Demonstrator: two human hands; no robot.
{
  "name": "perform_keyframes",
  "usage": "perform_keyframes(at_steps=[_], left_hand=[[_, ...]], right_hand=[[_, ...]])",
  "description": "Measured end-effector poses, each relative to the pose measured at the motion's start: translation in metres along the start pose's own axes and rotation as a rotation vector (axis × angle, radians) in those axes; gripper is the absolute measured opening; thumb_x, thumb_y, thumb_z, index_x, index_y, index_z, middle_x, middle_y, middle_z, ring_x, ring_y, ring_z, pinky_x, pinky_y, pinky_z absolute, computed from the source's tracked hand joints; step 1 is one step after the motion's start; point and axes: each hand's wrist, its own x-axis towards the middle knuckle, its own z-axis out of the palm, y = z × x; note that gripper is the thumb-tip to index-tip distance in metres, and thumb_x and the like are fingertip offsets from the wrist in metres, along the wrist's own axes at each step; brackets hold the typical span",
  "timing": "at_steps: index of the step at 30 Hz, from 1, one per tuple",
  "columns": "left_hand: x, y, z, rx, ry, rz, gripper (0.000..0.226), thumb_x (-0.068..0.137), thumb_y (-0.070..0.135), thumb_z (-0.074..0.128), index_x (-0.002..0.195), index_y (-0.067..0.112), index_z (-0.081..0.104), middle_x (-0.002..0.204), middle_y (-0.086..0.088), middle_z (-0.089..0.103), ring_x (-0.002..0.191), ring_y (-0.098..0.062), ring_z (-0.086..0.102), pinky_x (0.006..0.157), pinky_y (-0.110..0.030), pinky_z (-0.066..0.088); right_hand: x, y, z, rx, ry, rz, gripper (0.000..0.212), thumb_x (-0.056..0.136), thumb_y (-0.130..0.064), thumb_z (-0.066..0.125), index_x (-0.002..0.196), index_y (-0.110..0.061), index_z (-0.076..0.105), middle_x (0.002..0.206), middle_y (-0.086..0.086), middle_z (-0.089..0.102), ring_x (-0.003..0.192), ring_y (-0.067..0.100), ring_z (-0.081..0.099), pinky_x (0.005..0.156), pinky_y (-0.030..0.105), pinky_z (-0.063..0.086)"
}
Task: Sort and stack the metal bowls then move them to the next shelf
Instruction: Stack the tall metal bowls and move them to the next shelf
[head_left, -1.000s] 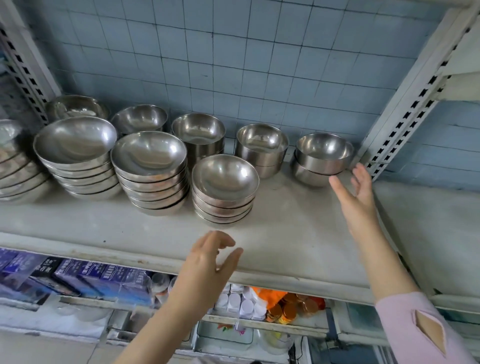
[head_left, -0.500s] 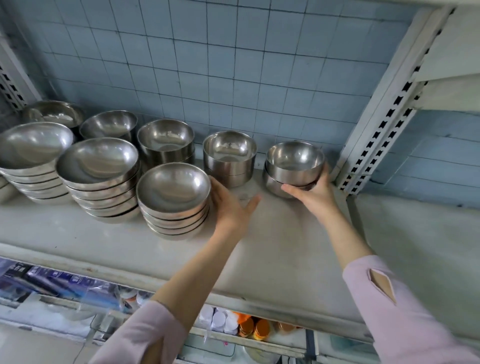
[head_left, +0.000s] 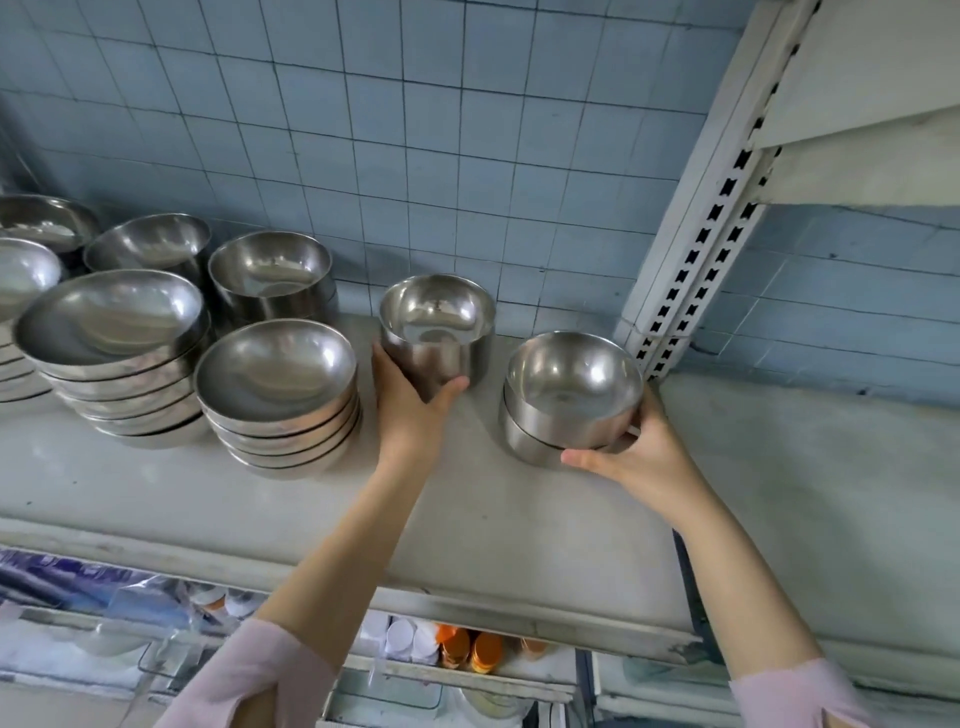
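**Q:** Where are the hands?

**A:** Both reach up, in pale pink sleeves, to a pale grey shelf (head_left: 519, 519) set against a blue tiled wall (head_left: 415, 130). The left hand (head_left: 410, 410) is wrapped round a deep, straight-sided steel bowl (head_left: 436, 322) near the middle of the shelf, with the thumb across its front and the fingers round its left side. That grip is closed on the bowl. I cannot tell whether the bowl rests on the shelf or is just off it.

**Q:** And the right one?

**A:** The right hand (head_left: 639, 457) holds a pair of nested round steel bowls (head_left: 571, 384) at the shelf's right end, near a white slotted upright post (head_left: 696, 208). The thumb lies along the base of the lower bowl and the fingers curl round its right side. The upper bowl sits slightly tilted in the lower one. This grip is also closed, on the pair.

**Q:** What else is on the shelf?

**A:** Just left of the left hand stands a stack of shallow wide steel bowls (head_left: 275, 374). Further left is a stack of larger shallow bowls (head_left: 111, 322), with more at the picture's left edge. Behind them, by the wall, are a stack of deep steel bowls (head_left: 270, 270) and a rounded steel bowl (head_left: 148, 241).

**Q:** And past the post?

**A:** The neighbouring pale shelf (head_left: 805, 467) is there, at the same height. Below, small orange-lidded containers (head_left: 467, 649) sit on a lower level.
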Motion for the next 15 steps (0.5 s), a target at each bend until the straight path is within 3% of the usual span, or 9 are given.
perform_keyframes(at_steps=[3, 6, 8, 10, 13, 15], left_hand=[[-0.035, 0.001, -0.005, 0.029, -0.073, 0.05, 0.085, 0.072, 0.021, 0.085, 0.138, 0.026, 0.031, 0.134, 0.007, 0.055, 0.121, -0.01, 0.054, 0.098, -0.021, 0.043], [-0.058, -0.002, -0.014, 0.032, -0.108, 0.104, 0.071, 0.071, 0.012, 0.085, 0.126, 0.024, 0.041, 0.12, 0.003, 0.062, 0.104, -0.005, 0.063, 0.076, -0.002, 0.042], [-0.067, -0.007, -0.024, 0.008, -0.13, 0.118, 0.068, 0.071, 0.015, 0.086, 0.124, 0.022, 0.043, 0.117, -0.002, 0.064, 0.098, -0.001, 0.065, 0.078, -0.004, 0.045], [-0.072, -0.01, -0.033, 0.029, -0.147, 0.112, 0.071, 0.071, 0.027, 0.086, 0.127, 0.024, 0.043, 0.119, 0.001, 0.063, 0.105, -0.004, 0.064, 0.09, -0.017, 0.048], [-0.072, -0.011, -0.038, 0.034, -0.167, 0.109, 0.07, 0.072, 0.029, 0.085, 0.127, 0.029, 0.041, 0.118, 0.008, 0.062, 0.107, 0.0, 0.061, 0.094, -0.018, 0.046], [-0.072, -0.011, -0.038, 0.027, -0.177, 0.103, 0.077, 0.068, 0.042, 0.084, 0.13, 0.028, 0.04, 0.121, 0.003, 0.063, 0.113, -0.007, 0.061, 0.101, -0.029, 0.047]], right_hand=[[-0.032, -0.002, -0.008, 0.053, -0.037, -0.043, 0.102, 0.055, -0.01, 0.096, 0.127, -0.053, 0.038, 0.13, -0.021, 0.054, 0.115, -0.007, 0.056, 0.079, 0.006, 0.048], [-0.048, -0.003, -0.012, 0.124, -0.078, -0.091, 0.107, 0.054, -0.028, 0.092, 0.137, -0.054, 0.029, 0.133, -0.037, 0.048, 0.125, -0.013, 0.046, 0.094, 0.007, 0.043], [-0.05, -0.004, -0.008, 0.143, -0.015, -0.098, 0.095, 0.057, -0.04, 0.088, 0.134, -0.054, 0.034, 0.131, -0.038, 0.05, 0.123, -0.014, 0.049, 0.094, 0.006, 0.042], [-0.049, 0.001, -0.001, 0.167, 0.053, -0.101, 0.085, 0.059, -0.041, 0.086, 0.132, -0.047, 0.043, 0.131, -0.022, 0.057, 0.114, -0.007, 0.06, 0.09, 0.011, 0.047], [-0.048, 0.014, 0.005, 0.188, 0.073, -0.09, 0.092, 0.06, -0.044, 0.084, 0.141, -0.029, 0.044, 0.127, 0.002, 0.061, 0.111, 0.006, 0.066, 0.094, 0.028, 0.054], [-0.049, 0.019, 0.006, 0.197, 0.088, -0.082, 0.093, 0.059, -0.045, 0.085, 0.141, -0.028, 0.044, 0.132, 0.0, 0.06, 0.12, 0.009, 0.061, 0.095, 0.029, 0.054]])
